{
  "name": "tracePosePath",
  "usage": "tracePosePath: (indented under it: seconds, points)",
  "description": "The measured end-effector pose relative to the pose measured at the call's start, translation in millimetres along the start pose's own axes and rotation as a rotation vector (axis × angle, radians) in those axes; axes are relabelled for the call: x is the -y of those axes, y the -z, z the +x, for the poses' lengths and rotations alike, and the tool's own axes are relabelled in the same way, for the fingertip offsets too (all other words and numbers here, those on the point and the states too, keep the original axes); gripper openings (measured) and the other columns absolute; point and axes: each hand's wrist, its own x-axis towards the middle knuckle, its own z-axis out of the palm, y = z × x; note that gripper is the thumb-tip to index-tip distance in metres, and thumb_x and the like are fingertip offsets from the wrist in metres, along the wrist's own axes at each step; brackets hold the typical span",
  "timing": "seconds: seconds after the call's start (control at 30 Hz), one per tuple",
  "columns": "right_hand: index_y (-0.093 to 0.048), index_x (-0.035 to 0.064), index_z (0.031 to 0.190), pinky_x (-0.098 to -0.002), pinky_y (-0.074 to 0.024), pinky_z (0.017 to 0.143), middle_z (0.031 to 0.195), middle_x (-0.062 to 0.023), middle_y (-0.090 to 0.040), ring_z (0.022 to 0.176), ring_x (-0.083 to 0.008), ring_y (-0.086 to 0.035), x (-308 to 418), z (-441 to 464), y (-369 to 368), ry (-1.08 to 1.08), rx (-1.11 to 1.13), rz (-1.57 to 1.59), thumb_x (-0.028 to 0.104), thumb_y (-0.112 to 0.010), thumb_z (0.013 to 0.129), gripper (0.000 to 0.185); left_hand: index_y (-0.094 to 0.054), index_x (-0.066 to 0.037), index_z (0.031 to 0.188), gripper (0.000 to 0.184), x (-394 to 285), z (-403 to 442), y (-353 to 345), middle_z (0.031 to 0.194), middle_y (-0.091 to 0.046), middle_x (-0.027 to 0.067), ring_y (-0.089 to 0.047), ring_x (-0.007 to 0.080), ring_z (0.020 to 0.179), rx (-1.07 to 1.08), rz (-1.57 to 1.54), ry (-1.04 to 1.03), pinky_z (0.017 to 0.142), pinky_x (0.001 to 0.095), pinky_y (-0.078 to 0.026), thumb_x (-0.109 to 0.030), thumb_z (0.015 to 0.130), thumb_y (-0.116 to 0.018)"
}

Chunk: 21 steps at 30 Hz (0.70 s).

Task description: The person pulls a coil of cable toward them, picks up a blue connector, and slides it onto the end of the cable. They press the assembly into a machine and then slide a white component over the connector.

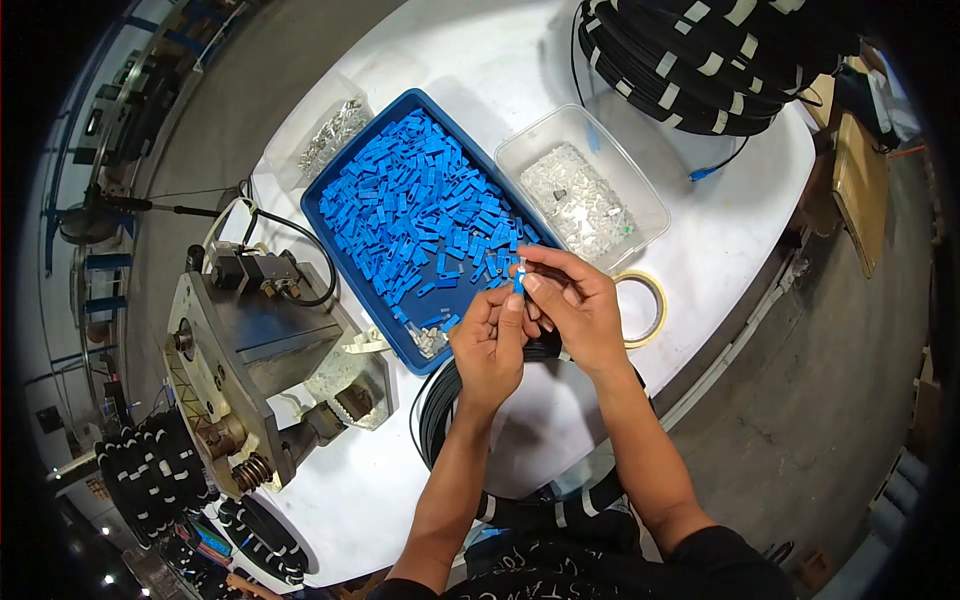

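Note:
My left hand (487,340) is closed in a pinch on a small blue plastic connector (519,284), held upright over the near right corner of the blue tray (312,222). Against its upper end, the thumb and forefinger of my right hand (578,308) pinch a tiny clear-white piece (522,264), partly covered by the fingertips. Below both hands lies a coil of black cable (437,415); whether it joins the connector is hidden. Many loose blue connector housings (415,200) fill the tray, with a few small white parts (430,342) in its near corner.
A clear bin (655,212) of small translucent parts and a roll of tape (658,310) stand to the right. Behind the tray's left side sits a bin of metal pieces (335,135). A metal press (240,350) occupies the left; a large cable bundle (690,70) lies far right.

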Motion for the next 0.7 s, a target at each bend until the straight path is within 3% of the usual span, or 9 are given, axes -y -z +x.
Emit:
tracePosePath:
  seconds: [0.7]
  points:
    - [-0.061,-0.0044,0.118,-0.0191,-0.0448,0.057,0.088,-0.0035,-0.064,0.067,-0.0045,-0.054,-5.2,-0.3,3.0,0.0,0.018,-0.036,0.002,-0.06,0.095,0.024,-0.059,0.007,0.107,0.015,-3.3,0.1,-1.2,0.077,-0.064,0.0046,-0.056,0.0055,0.066,-0.019,0.009,0.048,0.059,0.0189,-0.045,-0.005,0.099,-0.054]
